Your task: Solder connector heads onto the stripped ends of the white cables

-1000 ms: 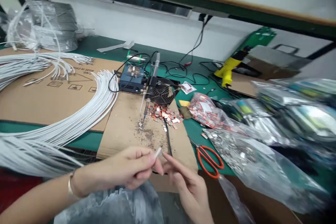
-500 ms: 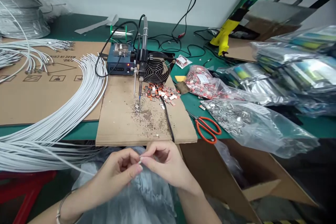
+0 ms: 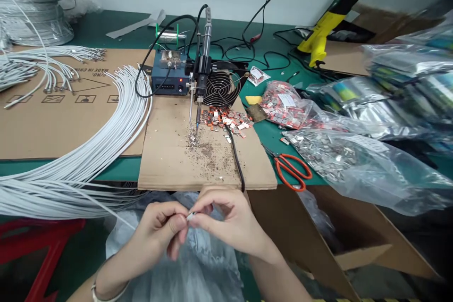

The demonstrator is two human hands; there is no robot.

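My left hand (image 3: 161,229) and my right hand (image 3: 224,217) meet in front of the table edge, fingertips pinched together. Between them is a small whitish cable end (image 3: 191,216), gripped by both. A white cable (image 3: 116,214) runs from the bundle on the left toward my left hand. Beyond my hands, a soldering iron (image 3: 203,71) points tip-down over a cardboard sheet (image 3: 170,165) strewn with dark specks and solder bits. Small orange and silver connector pieces (image 3: 226,118) lie in a pile right of the tip.
A thick bundle of white cables (image 3: 106,137) curves across the left. Behind stand a blue soldering station (image 3: 170,80) and a black fan (image 3: 222,88). Orange-handled scissors (image 3: 293,170), bags of connectors (image 3: 283,106) and a clear bag of metal parts (image 3: 332,155) lie right. Below is an open carton (image 3: 361,255).
The view has shifted, so the table things appear further right and slightly higher. My left fingers have curled, and more of the small piece shows at my right fingertips.
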